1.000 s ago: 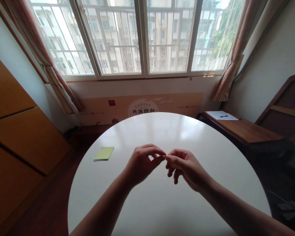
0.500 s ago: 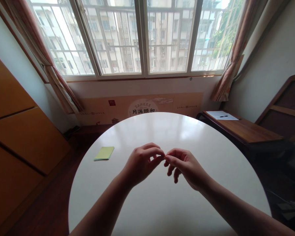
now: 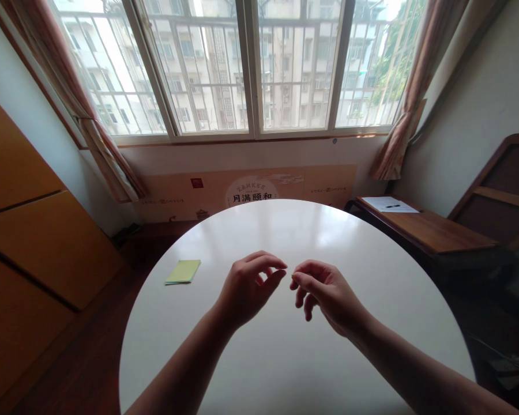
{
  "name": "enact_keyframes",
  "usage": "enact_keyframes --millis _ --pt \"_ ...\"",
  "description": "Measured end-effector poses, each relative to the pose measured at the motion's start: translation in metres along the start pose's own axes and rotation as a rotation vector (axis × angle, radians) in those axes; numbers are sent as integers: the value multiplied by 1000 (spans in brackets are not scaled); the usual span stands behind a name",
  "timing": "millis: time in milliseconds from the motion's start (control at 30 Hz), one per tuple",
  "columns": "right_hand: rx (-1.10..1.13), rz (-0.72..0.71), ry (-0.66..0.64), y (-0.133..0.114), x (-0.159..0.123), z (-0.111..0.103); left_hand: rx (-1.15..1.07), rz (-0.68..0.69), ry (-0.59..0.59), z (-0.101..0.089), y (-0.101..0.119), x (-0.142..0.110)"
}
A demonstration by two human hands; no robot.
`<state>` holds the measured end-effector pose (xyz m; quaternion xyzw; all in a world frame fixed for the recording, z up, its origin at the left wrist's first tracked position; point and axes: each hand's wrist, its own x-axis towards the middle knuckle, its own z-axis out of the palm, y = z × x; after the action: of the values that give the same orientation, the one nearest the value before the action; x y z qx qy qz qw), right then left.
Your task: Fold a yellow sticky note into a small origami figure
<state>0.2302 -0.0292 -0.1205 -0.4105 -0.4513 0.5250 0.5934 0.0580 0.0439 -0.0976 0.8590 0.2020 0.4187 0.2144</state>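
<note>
Over the middle of the white round table (image 3: pixel 259 357), my two hands face each other with a small gap between their fingertips. My left hand (image 3: pixel 251 288) has its thumb and forefinger curved toward each other, the tips a sliver apart, with nothing visible between them. The thumb and forefinger of my right hand (image 3: pixel 322 291) are pressed together in a pinch, its other fingers curled loosely below. Whatever this pinch holds is too small or too hidden to name. A stack of sticky notes (image 3: pixel 183 271), yellow-green on top with a bluish edge below, lies on the table left of my left hand.
Beyond the table's right edge, paper (image 3: pixel 388 204) with a dark pen (image 3: pixel 392 206) lies on a wooden bench (image 3: pixel 454 230). An orange-brown cabinet (image 3: pixel 47 259) stands at left. A printed cardboard panel (image 3: pixel 168 184) runs below the barred window (image 3: pixel 294 75).
My hands' fingertips, together before, have come slightly apart, the left thumb and forefinger loosening. A yellowish bit seen at the right fingers a second ago no longer shows clearly. The sticky notes stay put.
</note>
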Motion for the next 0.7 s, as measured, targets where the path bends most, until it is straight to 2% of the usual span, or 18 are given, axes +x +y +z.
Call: enact_keyframes --millis 100,300,567,700 --pt "-12 -18 29 0 -1 0 -49 -133 -53 2 -2 0" --pt "-72 -50 -5 1 -3 0 -36 -113 -177 10 8 -4" --pt "-146 -55 -38 0 -3 0 -34 -98 -154 13 10 -5" --pt "-139 -23 -48 1 -2 -1 -111 -165 -135 12 7 -3"
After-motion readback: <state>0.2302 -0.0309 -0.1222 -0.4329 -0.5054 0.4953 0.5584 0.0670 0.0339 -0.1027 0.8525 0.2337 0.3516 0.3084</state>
